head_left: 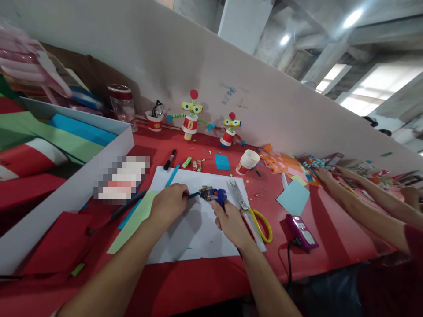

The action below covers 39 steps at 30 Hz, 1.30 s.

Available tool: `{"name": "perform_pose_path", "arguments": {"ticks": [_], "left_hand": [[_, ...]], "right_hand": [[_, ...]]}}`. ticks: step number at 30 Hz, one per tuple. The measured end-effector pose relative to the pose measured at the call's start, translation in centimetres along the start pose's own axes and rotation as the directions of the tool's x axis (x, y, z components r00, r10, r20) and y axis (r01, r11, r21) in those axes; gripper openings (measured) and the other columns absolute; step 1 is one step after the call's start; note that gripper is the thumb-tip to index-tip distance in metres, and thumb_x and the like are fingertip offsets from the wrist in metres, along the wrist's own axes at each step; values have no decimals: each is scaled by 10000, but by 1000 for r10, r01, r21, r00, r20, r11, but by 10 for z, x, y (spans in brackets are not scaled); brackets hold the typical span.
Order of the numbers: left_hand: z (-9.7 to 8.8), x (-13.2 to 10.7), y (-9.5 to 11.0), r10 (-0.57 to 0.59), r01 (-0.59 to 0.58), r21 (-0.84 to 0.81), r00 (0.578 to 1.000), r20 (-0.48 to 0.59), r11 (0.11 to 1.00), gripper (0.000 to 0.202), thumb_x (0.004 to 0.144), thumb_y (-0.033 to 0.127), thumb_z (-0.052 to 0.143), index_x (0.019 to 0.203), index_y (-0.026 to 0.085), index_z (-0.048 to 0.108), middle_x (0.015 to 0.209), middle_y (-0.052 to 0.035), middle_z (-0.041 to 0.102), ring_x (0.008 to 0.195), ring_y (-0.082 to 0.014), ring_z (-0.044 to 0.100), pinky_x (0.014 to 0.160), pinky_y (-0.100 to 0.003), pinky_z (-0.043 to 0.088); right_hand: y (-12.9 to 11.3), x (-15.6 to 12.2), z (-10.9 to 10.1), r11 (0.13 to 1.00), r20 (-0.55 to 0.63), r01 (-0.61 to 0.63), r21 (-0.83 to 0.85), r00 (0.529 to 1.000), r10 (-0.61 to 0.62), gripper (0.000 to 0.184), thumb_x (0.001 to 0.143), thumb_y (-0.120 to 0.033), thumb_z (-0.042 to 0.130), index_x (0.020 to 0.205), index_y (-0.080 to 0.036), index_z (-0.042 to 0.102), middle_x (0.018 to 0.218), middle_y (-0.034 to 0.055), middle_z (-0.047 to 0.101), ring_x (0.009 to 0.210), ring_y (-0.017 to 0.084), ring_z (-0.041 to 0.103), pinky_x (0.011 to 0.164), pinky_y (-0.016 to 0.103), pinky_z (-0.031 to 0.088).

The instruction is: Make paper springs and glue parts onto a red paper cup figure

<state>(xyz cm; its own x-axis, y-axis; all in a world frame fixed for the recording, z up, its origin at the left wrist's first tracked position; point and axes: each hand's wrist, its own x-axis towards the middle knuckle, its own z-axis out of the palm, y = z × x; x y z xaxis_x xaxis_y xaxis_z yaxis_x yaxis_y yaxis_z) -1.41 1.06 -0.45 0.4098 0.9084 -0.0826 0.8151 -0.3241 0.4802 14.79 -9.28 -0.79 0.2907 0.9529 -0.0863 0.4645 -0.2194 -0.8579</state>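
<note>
Between the fingertips of my left hand (173, 200) is pinched a narrow blue paper strip (193, 195). My right hand (228, 221) is closed around a blue hot glue gun (218, 196), its nozzle end crusted with dried glue and meeting the strip's far end; whether they touch I cannot tell. Both hands are above a white paper sheet (198, 240). Scissors with yellow and red handles (245, 204) lie just right of my right hand. A green paper sheet (132, 229) is under my left forearm, and another blue strip (172, 175) lies by the sheet's upper left.
Two paper-cup robot figures (190, 124) stand along the white partition (148, 53). Stacked paper cups (247, 161), a black marker (170, 159) and a purple corded device (301, 232) surround the sheet. A white box (76, 198) borders the left. Another person's arms (360, 207) reach in from the right.
</note>
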Motion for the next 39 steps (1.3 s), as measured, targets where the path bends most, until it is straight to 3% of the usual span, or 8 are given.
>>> {"name": "perform_pose_path", "arguments": {"ticks": [8, 15, 18, 20, 22, 25, 29, 39], "left_hand": [[0, 0, -1, -19, 19, -13, 1000, 16, 1000, 210, 790, 184, 452, 827, 224, 654, 952, -59, 693, 850, -235, 630, 598, -288, 402], [0, 5, -4, -39, 30, -258, 999, -30, 966, 139, 764, 180, 499, 760, 211, 634, 852, -33, 704, 820, -190, 636, 676, -275, 444], [-3, 6, -3, -77, 97, -601, 995, 59, 794, 91, 761, 220, 510, 760, 200, 599, 757, -11, 692, 751, -162, 661, 659, -260, 471], [-5, 6, -1, -53, 145, -778, 988, 142, 612, 77, 751, 252, 531, 765, 191, 578, 762, -12, 694, 728, -153, 672, 643, -252, 477], [-8, 4, 1, -6, 174, -865, 981, 194, 470, 96, 719, 276, 585, 758, 189, 568, 797, -18, 704, 729, -147, 671, 647, -248, 468], [-11, 0, 4, 57, 208, -914, 969, 242, 349, 157, 677, 301, 651, 758, 191, 573, 801, -17, 707, 699, -132, 653, 632, -241, 442], [-13, -2, 6, 84, 227, -921, 961, 265, 316, 172, 666, 312, 664, 761, 188, 592, 746, -3, 682, 657, -118, 624, 617, -238, 423], [-8, -1, 9, 69, 142, -924, 982, 177, 356, 195, 656, 335, 671, 779, 184, 654, 743, -1, 652, 672, -121, 580, 686, -260, 447]], "right_hand": [[7, 10, -36, 944, -195, -109, -311, 980, 49, 414, 874, -566, 381, 862, -188, 552, 600, 36, 599, 535, 187, 583, 492, 264, 370], [33, 13, -100, 631, -441, -381, -676, 895, 69, 403, 884, -439, 431, 1062, -98, 552, 960, 197, 658, 894, 303, 633, 708, 345, 432], [38, 11, -109, 564, -495, -437, -701, 867, 56, 330, 841, -295, 518, 1073, -69, 578, 1066, 249, 614, 1008, 351, 588, 811, 429, 425], [31, 12, -100, 622, -526, -392, -678, 849, -38, 309, 813, -207, 526, 1091, -88, 588, 1183, 259, 558, 1134, 374, 505, 889, 492, 383], [16, 15, -79, 817, -493, -169, -552, 856, -156, 313, 791, -193, 539, 1095, -148, 601, 1230, 197, 553, 1186, 331, 464, 945, 485, 361], [-10, 24, -36, 991, -125, 104, 88, 988, -92, 341, 728, -318, 639, 1052, -210, 626, 1084, 87, 649, 972, 228, 595, 849, 380, 456], [-30, 38, 8, 835, 102, 30, 550, 990, -102, 225, 654, -322, 725, 820, -181, 668, 799, 20, 676, 772, 156, 608, 778, 302, 461], [-22, 47, 22, 719, 24, -3, 695, 1000, -19, 133, 646, -281, 742, 693, -178, 673, 688, -13, 655, 684, 124, 565, 719, 266, 434]]}}
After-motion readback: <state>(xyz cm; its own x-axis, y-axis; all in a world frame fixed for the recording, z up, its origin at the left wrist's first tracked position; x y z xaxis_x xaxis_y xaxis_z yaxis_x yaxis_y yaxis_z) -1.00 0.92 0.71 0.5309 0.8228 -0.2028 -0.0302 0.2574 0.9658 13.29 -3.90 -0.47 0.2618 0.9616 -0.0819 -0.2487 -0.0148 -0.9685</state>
